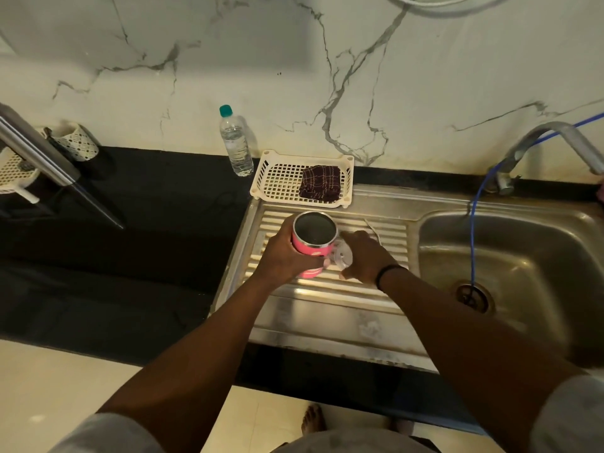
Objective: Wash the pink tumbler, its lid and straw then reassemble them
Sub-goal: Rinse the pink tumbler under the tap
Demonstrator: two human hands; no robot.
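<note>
Pink tumbler [310,246] upright, mouth upward

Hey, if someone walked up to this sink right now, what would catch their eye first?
Probably the open pink tumbler, upright on the ribbed drainboard and gripped by the left hand. Right beside it, the right hand holds the clear lid. Behind them, a dark checked cloth lies in a white basket, and a blue hose runs into the sink drain.

The pink tumbler [313,248] stands upright and open-mouthed on the ribbed drainboard [385,235], the clear lid [342,256] just beside it, the thin straw [372,228] lying behind.
</note>
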